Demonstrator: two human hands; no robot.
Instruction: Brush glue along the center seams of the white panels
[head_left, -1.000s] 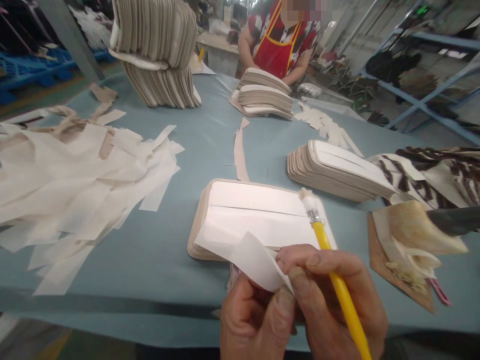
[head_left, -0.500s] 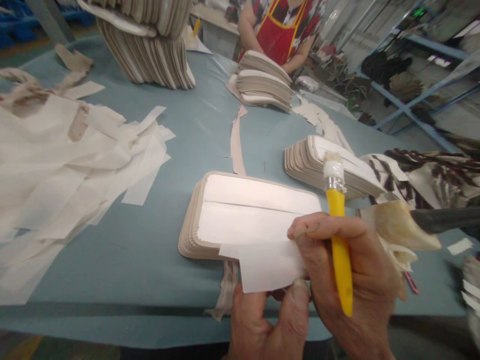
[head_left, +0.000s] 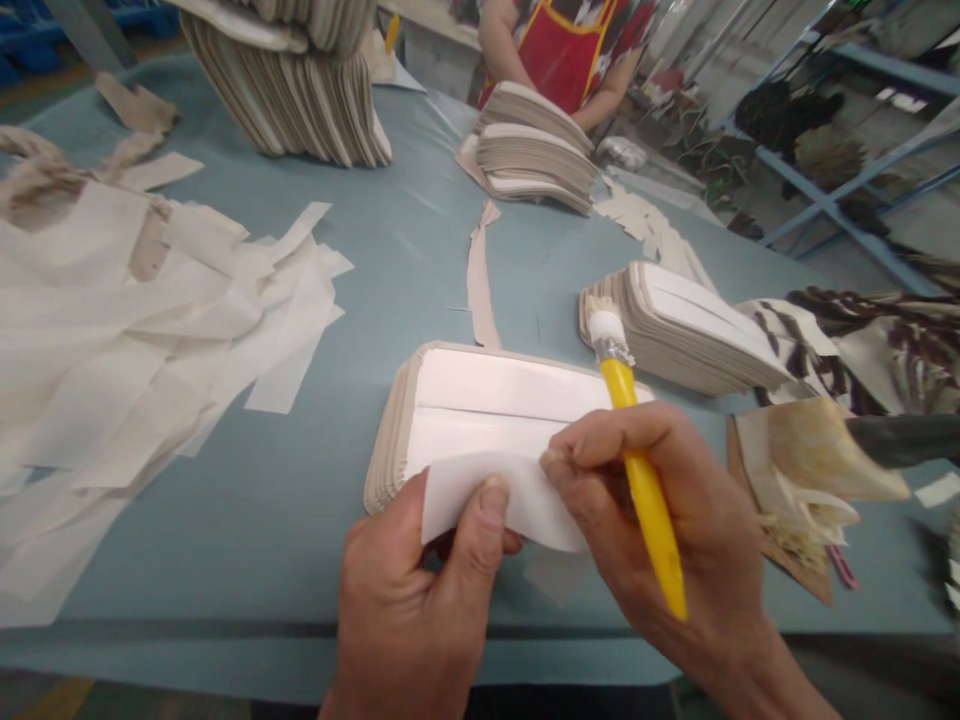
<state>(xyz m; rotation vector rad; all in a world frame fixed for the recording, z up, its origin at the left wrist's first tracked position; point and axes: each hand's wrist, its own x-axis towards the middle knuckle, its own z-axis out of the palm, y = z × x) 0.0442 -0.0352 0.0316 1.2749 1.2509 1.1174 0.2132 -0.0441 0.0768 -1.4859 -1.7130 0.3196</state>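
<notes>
A thin white paper-like piece (head_left: 529,505) is stretched and slightly curved between my two hands, over the front edge of a stack of pale panels (head_left: 487,385) with rounded corners. My left hand (head_left: 420,590) pinches its left part, thumb on top and fingers beneath. At its right end, the thumb and index finger of my right hand (head_left: 675,500) pinch it. That same hand also carries a yellow-handled paintbrush (head_left: 651,510), bristles up and coated white, leaning across the fingers. Part of the stack's front side is hidden behind my hands.
Loose white strips (head_left: 172,330) pile up on the left. More panel stacks stand at the back left (head_left: 300,100), far middle (head_left: 532,150) and right (head_left: 682,325). A cream-coloured, dark-handled object (head_left: 810,450) lies at right. Across the table is a person in a red apron (head_left: 566,50).
My left hand has moved left and up, its thumb now on top of the white piece. The piece has risen and bent. My right hand and the brush have shifted a little left.
</notes>
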